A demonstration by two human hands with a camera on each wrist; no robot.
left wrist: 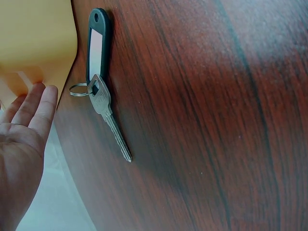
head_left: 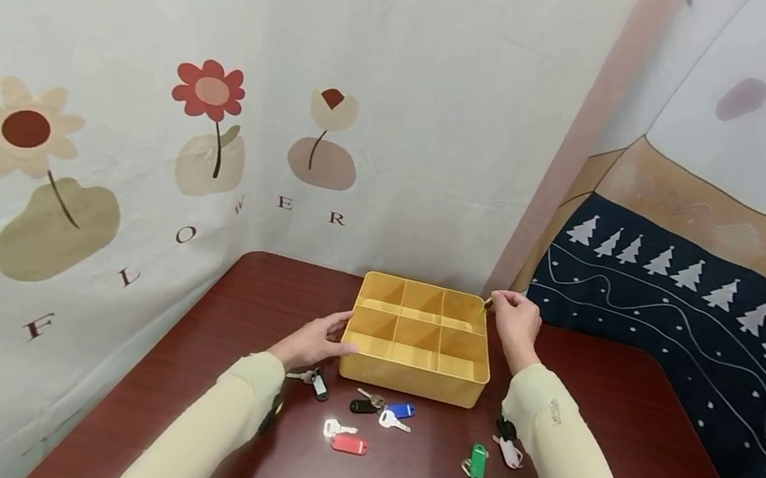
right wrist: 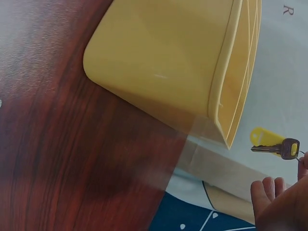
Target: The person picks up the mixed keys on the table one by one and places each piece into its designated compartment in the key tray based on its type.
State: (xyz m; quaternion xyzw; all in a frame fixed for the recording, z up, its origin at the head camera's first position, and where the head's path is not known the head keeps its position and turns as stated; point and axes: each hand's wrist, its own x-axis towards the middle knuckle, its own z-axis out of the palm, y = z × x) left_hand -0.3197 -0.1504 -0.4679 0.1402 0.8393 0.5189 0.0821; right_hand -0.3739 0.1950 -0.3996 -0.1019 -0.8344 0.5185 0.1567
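Note:
A yellow six-compartment box [head_left: 409, 379] stands near the table's back edge. At its left side my left hand [head_left: 316, 339] rests with fairly straight fingers on the outer wall, the thumb at the front left corner. My right hand [head_left: 516, 325] is raised at the back right corner and pinches the ring of a key [right wrist: 288, 148] with a yellow tag [right wrist: 262, 136]. This key hangs by the rim of the back right compartment. Closest to the left hand on the table lies a key [left wrist: 102, 101] with a black tag [left wrist: 95, 50].
In front of the box lie more tagged keys: a black tag [head_left: 364, 407], a blue tag [head_left: 402, 410], a red tag [head_left: 349, 444], a green tag [head_left: 478, 463] and a white tag [head_left: 511, 455] near the right sleeve. Printed cloth [head_left: 449, 115] hangs behind the table.

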